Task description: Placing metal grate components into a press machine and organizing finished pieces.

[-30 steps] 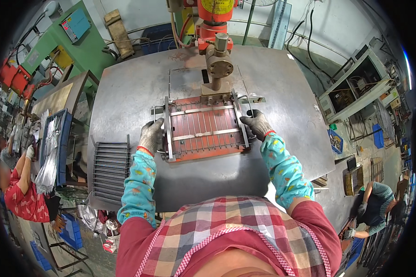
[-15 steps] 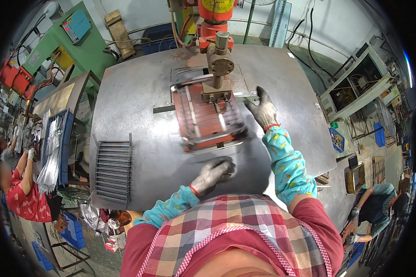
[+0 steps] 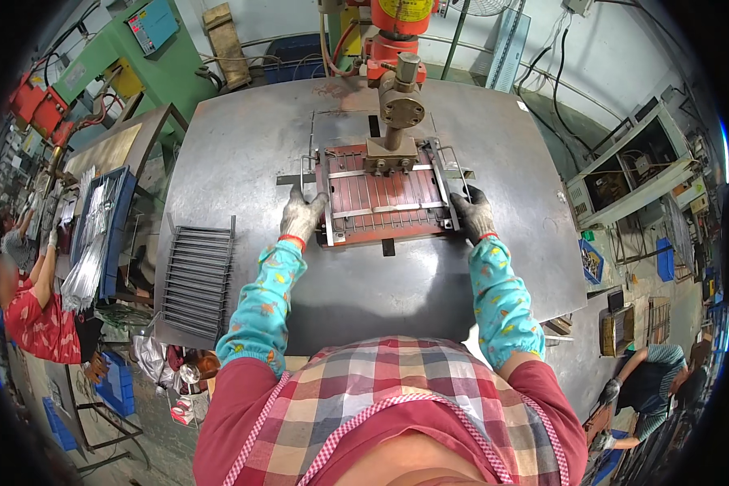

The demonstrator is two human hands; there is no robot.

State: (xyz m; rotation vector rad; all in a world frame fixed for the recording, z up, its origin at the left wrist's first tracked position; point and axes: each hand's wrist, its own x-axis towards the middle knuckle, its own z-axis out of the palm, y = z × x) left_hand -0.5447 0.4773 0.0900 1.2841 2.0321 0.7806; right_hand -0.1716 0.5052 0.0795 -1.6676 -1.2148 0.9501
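I count one left hand (image 3: 301, 217) and one right hand (image 3: 475, 214), both gloved. Red plate (image 3: 374, 192): one. Pale strips (image 3: 381, 210) across it: two. Steel table (image 3: 510, 138): one. Press head (image 3: 392, 155): one. Dark rack stack (image 3: 198, 279), near left: one. Co-workers (image 3: 42, 320): three (two left, one right).

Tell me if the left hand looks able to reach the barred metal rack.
Probably yes: the barred metal rack lies uncovered on the table, left of the left hand, with nothing visible standing between them. The hand would likely have to leave the left side of the red jig first.
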